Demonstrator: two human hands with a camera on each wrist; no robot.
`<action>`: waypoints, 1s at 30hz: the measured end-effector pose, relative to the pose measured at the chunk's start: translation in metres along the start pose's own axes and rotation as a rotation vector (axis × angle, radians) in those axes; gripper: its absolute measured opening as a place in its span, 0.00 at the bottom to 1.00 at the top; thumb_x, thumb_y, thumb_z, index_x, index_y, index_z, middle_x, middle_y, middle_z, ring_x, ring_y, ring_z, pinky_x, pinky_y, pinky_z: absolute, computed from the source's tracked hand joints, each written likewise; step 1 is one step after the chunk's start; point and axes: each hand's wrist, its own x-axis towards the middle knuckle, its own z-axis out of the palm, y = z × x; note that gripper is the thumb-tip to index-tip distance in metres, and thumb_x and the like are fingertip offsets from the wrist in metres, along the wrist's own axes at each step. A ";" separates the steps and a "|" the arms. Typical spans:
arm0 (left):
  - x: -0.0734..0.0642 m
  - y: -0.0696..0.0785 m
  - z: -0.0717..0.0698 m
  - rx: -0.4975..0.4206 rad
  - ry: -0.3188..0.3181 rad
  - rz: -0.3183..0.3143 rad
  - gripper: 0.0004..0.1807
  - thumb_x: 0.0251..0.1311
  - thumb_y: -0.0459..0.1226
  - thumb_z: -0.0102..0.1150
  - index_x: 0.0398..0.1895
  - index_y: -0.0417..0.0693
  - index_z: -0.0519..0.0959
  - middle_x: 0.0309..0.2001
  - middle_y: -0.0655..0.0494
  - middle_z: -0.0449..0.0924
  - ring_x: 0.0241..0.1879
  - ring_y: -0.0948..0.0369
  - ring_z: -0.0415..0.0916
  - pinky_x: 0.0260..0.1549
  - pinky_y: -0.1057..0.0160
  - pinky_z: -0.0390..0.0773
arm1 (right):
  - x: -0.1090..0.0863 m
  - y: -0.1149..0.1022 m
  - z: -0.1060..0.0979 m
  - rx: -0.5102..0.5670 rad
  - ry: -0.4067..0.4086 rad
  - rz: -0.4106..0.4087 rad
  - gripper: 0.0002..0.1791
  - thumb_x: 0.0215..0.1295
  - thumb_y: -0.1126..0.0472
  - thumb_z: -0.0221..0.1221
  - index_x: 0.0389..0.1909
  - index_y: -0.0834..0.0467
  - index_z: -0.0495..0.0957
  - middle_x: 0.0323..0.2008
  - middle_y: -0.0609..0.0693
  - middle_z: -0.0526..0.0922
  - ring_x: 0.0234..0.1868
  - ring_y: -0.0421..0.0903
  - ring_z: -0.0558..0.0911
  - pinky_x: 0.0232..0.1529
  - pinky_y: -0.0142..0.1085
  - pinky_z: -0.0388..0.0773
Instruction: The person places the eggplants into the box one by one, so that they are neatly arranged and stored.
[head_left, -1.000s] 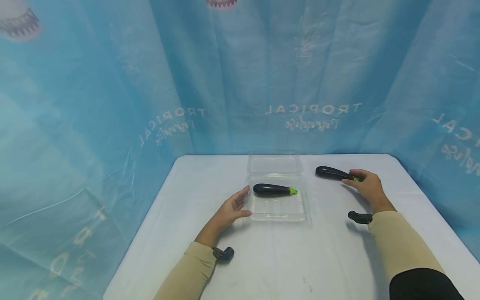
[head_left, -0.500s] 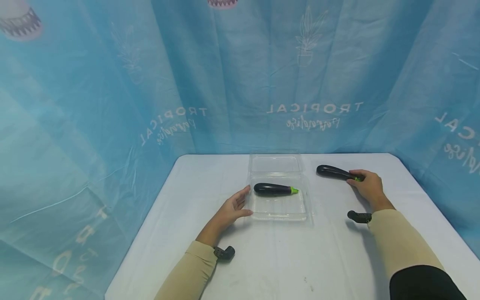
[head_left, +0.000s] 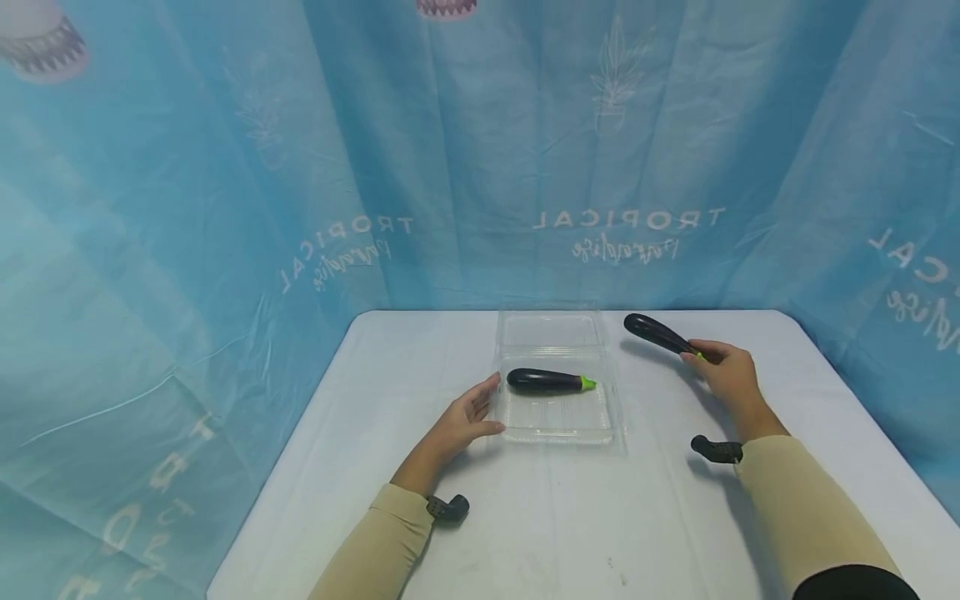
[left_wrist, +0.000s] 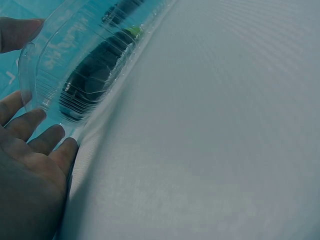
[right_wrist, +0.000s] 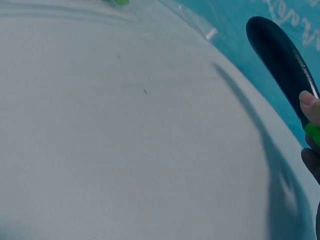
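From far left round to far right, a blue curtain point(head_left: 150, 250) with mirrored white lettering, behind a white table point(head_left: 555, 517). Over the left part of the table, a beige left sleeve point(head_left: 375, 537) with a small black left wrist camera point(head_left: 447, 508) near its cuff, then the left hand point(head_left: 461, 421). Rests at the left end of a clear plastic container point(head_left: 555, 417), fingers loosely extended, thumb spread apart toward the near corner; in the left wrist view, appears to touch the rim.

Around mid-table, the container itself, its clear lid point(head_left: 551, 327) folded back toward the curtain. In the near half, a dark boxed eggplant point(head_left: 543, 381), lying crosswise, rounded end left, green stem end right.

Just right of the container, a held eggplant point(head_left: 656, 332), tilted above the table, rounded end up and left, apart from its shadow point(right_wrist: 242, 100). At its green stem end, the right hand point(head_left: 731, 375), pinching it between thumb and fingers and partly covering the green. Below and farther right, a black right wrist camera point(head_left: 717, 450), a beige right sleeve point(head_left: 806, 508) and, at the bottom edge, a black band point(head_left: 855, 583).
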 end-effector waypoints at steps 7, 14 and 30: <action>-0.001 0.001 0.000 0.003 -0.004 0.002 0.51 0.59 0.26 0.74 0.83 0.40 0.56 0.83 0.53 0.53 0.81 0.57 0.49 0.76 0.61 0.56 | -0.014 -0.029 0.014 0.059 0.008 -0.144 0.30 0.68 0.47 0.71 0.63 0.63 0.83 0.58 0.62 0.84 0.47 0.35 0.81 0.44 0.20 0.77; -0.001 0.001 0.000 0.000 -0.016 0.005 0.51 0.60 0.25 0.73 0.83 0.41 0.55 0.83 0.53 0.51 0.81 0.58 0.48 0.75 0.63 0.56 | -0.027 -0.065 0.036 0.122 -0.054 -0.294 0.25 0.68 0.50 0.72 0.59 0.61 0.86 0.52 0.58 0.86 0.46 0.44 0.82 0.39 0.23 0.80; -0.001 0.001 0.001 0.013 0.002 0.013 0.51 0.58 0.25 0.74 0.83 0.41 0.57 0.82 0.54 0.54 0.80 0.58 0.50 0.76 0.61 0.56 | -0.068 -0.097 0.086 0.085 -0.370 -0.489 0.16 0.65 0.56 0.75 0.52 0.55 0.90 0.51 0.48 0.88 0.55 0.51 0.84 0.60 0.56 0.81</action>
